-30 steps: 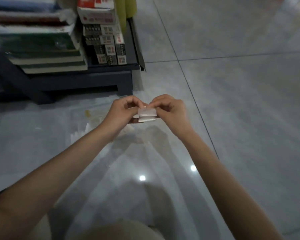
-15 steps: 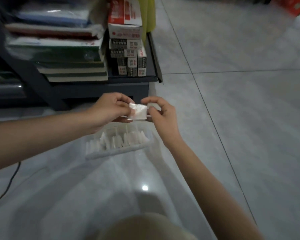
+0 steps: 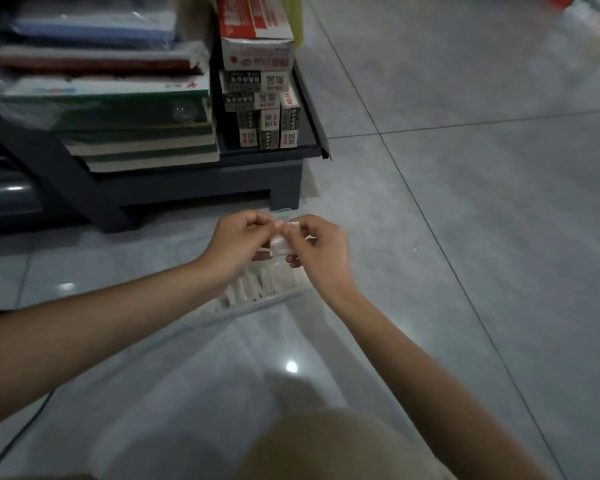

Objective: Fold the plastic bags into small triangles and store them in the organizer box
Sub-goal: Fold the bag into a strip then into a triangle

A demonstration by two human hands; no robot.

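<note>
Plastic bag [image 3: 280, 241], folded down to a small, thick, whitish packet, held in the air between both hands, just above the organizer box [image 3: 257, 305]. Left hand [image 3: 238, 242] with fingers [image 3: 253, 220] curled, pinching the packet at its left side; right hand [image 3: 321, 252] with fingers [image 3: 303, 225] curled too, pinching the top edge and the right side. Fingertips of the two hands touching, or almost, over the packet; not possible to tell its exact shape, because mostly hidden by the fingers. Below the hands, on the floor [image 3: 465, 237], the box: translucent, long, with low walls, partly covered by the left wrist and the right hand. Inside it a row of folded bags [image 3: 257, 289], white, flat, standing on edge and leaning one against the other; number not clear. Behind the hands and the box a low dark shelf [image 3: 201, 178]. On the shelf a stack of books [image 3: 136, 136] at the left, some wrapped in clear film, and beside it at the right small black and white cartons [image 3: 264, 116] piled up, with a bigger red and white carton [image 3: 257, 32] on top. Floor of large grey tiles, smooth and glossy, with thin dark joints and bright spots of reflected light [image 3: 291, 367]. Thin dark cable [image 3: 14, 441] on the tiles at lower left. Beige cloth [image 3: 326, 445], blurred, at the bottom edge.
</note>
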